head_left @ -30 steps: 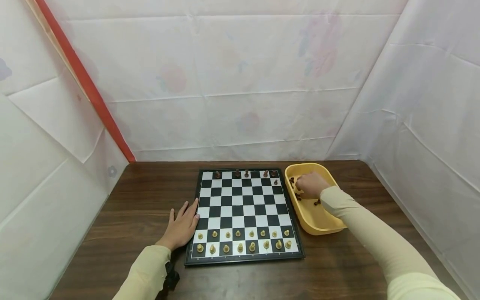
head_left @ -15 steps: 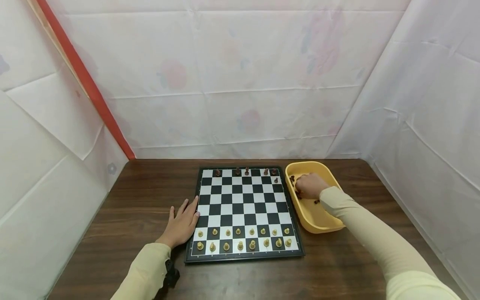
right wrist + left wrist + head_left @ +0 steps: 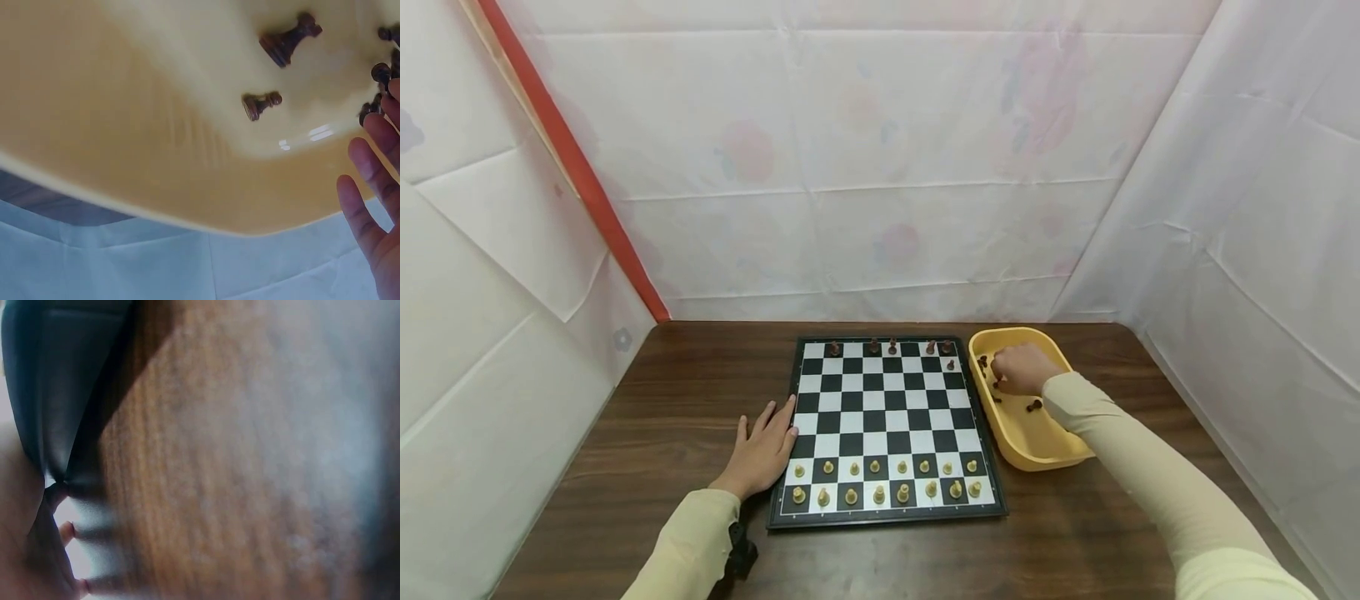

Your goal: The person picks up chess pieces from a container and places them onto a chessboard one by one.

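Two hands are at work over a dark wooden worktop. The left hand lies flat, fingers straight and relaxed, palm down on the wood, with its fingertips touching the left edge of the chessboard. It holds nothing.

The right hand reaches into the yellow tray, which sits just beside the board's right edge. Its fingers curl down among the dark pieces gathered at the tray's far left corner. The head view hides the fingertips, and the wrist view shows only fingers near a small cluster of pieces at the frame's edge, so I cannot tell whether the hand has pinched one or is merely touching them. Two dark pieces lie on their sides on the tray floor, a pawn and a taller piece, apart from the hand.

On the board, sixteen light pieces fill the two near rows. Six dark pieces stand at the far side, five along the last row and one on the row in front.
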